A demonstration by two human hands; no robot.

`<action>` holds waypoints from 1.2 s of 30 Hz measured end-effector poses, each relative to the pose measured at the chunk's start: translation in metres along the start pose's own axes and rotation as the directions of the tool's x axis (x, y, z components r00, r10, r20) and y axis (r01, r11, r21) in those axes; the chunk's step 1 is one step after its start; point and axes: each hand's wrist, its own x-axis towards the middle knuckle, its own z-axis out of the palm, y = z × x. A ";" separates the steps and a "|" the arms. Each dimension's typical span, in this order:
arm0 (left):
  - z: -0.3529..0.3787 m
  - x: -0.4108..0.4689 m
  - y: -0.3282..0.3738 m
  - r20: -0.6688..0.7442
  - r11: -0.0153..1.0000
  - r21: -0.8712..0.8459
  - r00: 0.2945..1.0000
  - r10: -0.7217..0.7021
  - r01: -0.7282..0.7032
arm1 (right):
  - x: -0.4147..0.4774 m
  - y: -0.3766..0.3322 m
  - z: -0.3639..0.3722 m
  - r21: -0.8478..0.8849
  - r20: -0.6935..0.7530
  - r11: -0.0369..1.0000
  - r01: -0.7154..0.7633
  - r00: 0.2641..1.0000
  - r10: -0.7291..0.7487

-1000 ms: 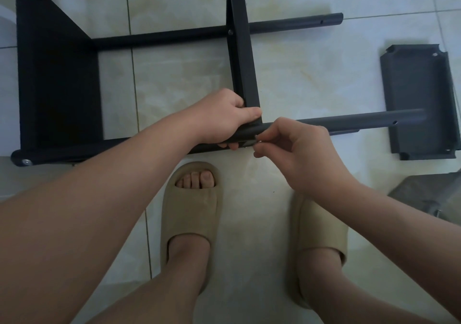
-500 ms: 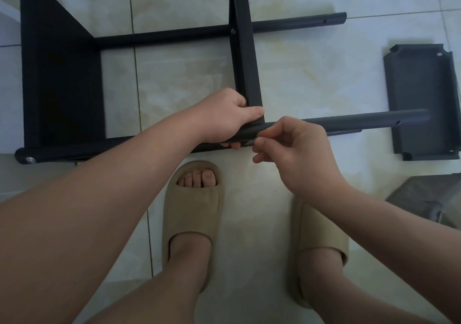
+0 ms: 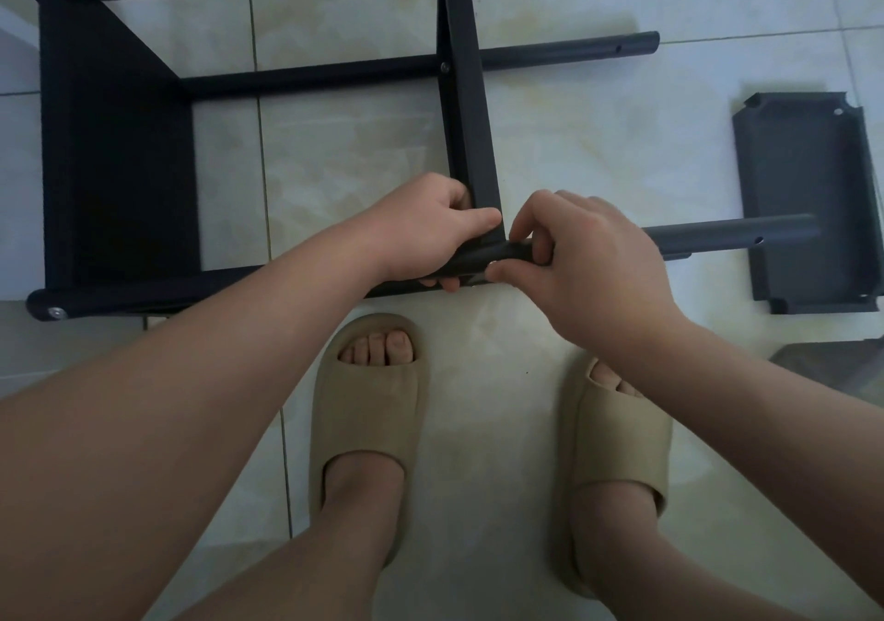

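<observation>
The left hand (image 3: 430, 233) is clamped round the near tube (image 3: 732, 234) exactly where the cross panel (image 3: 471, 142) comes down onto it, thumb along the top and fingers curled underneath. The right hand (image 3: 598, 271) sits just beside it, fingers hooked narrow over the tube and the thumb tip pressing in from the near side. Whether a screw sits under that thumb I cannot tell; it looks to me like the joint is being fastened.

I see 3 risks:
- **Tube rolling.** The tube is round, so it could roll in the grip. Its hole would then drift off the panel's hole, and any fastener would go in crooked.
- **Free end sagging.** The tube's free end runs well off to the right of the right fingers, out over the loose panel (image 3: 808, 199), with nothing propping it. If the left grip slackens, that end sags and levers the joint open.
- **Dropped part or nipped fingers.** Anything small let slip from the thumb drops to the floor (image 3: 478, 477) below the fingers, between the 2 slippers (image 3: 368, 429), and could roll away on the tiles. The left fingers under the tube could also get nipped against the panel's edge.
</observation>
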 end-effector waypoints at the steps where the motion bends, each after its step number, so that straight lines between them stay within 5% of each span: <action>1: -0.001 0.001 0.000 -0.007 1.000 0.004 1.000 -0.002 0.002 | 0.003 0.001 0.000 -0.006 0.005 1.000 0.008 1.000 -0.008; 8: 0.003 -0.004 0.005 -0.213 0.991 0.129 0.977 0.007 0.021 | 0.011 -0.007 0.003 -0.233 0.079 0.966 0.109 0.993 -0.093; 13: 0.008 -0.015 0.020 -0.459 0.949 0.276 0.888 -0.009 0.152 | -0.012 0.001 -0.022 -0.151 0.201 0.975 0.166 0.970 -0.135; 17: 0.008 -0.030 0.047 -0.517 0.933 0.355 0.844 0.145 0.058 | -0.052 0.030 -0.048 -0.233 0.267 0.956 0.176 0.957 -0.111; 24: 0.055 -0.046 0.122 -0.098 0.758 0.614 0.931 0.351 -0.222 | -0.127 0.117 -0.092 -0.371 0.207 0.929 -0.003 0.975 0.086; 31: 0.150 -0.031 0.163 0.296 0.565 0.739 0.930 0.217 -0.367 | -0.191 0.196 -0.103 -0.368 0.097 0.908 -0.203 0.962 0.254; 36: 0.222 -0.010 0.165 0.413 0.613 0.712 0.910 0.028 -0.342 | -0.223 0.238 -0.091 -0.306 0.025 0.865 -0.399 0.904 0.426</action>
